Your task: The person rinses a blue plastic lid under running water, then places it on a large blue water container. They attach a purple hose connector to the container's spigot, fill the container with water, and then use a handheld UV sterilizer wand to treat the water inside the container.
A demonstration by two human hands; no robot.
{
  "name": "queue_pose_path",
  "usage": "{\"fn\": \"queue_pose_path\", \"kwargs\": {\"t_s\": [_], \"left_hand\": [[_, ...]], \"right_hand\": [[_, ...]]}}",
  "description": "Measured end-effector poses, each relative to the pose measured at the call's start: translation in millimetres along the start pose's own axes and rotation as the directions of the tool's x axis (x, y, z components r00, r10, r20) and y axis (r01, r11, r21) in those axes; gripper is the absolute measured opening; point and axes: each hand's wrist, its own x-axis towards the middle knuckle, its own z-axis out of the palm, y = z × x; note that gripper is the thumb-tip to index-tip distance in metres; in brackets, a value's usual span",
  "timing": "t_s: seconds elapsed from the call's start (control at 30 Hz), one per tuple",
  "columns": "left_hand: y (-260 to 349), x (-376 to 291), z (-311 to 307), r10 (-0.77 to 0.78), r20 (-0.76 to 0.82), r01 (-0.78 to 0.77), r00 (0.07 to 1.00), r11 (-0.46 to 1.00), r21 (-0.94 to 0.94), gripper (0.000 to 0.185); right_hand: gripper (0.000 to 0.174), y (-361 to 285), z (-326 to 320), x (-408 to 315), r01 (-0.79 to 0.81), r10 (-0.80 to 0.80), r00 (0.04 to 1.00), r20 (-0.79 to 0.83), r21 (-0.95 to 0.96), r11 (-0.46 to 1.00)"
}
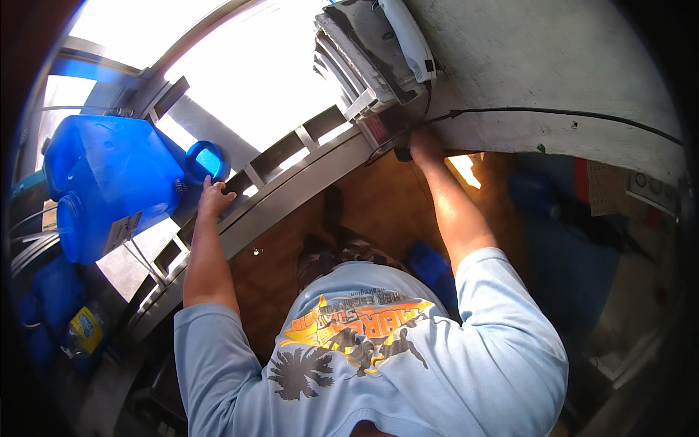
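Observation:
My left hand (214, 199) rests by a metal ledge, its index finger extended to the rim of a round blue plastic cap (189, 164). No object is in its grasp. Just left of it sits a large blue plastic jerrycan (117, 164) with a threaded opening, a white tube at its mouth and a label bearing writing. My right hand (425, 145) reaches to the lower edge of a pale wall, beside a small black object (403, 154). Its fingers are mostly hidden in shadow, so I cannot tell whether it grips that object.
A metal window frame (273, 191) runs diagonally before me. A white corded device (409, 41) sits atop a stack of panels (355, 60). One black cable (519, 111) crosses the wall (557, 65). Below lies a brown floor (284, 262); a yellow packet (86, 330) is at lower left.

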Motion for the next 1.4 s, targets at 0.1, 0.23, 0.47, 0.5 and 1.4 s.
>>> {"fn": "queue_pose_path", "kwargs": {"t_s": [0.1,0.23,0.47,0.5,1.4], "left_hand": [[6,-4,-1,-0.007,0.021,0.006,1.000,0.999,0.052,0.050],[15,-17,-3,-0.017,-0.112,0.016,0.994,1.000,-0.009,0.044],[-18,-22,9,-0.456,-0.238,0.025,0.858,0.498,-0.867,0.042],[-26,-17,13,-0.479,-0.107,0.040,0.871,0.286,-0.957,0.045],[-39,-20,37,-0.231,-0.359,-0.072,0.904,0.747,-0.661,0.108]], "right_hand": [[0.036,12,9,12,0.014,0.020,0.982,0.188,-0.179,0.984],[0.037,22,20,26,0.069,-0.073,0.991,0.108,0.041,0.997],[0.033,30,17,36,0.107,-0.088,0.968,0.234,-0.072,0.992],[0.033,31,17,36,0.127,-0.119,0.977,0.174,-0.036,0.991],[0.033,25,-19,-15,-0.044,0.178,0.919,-0.352,0.356,0.934]]}}
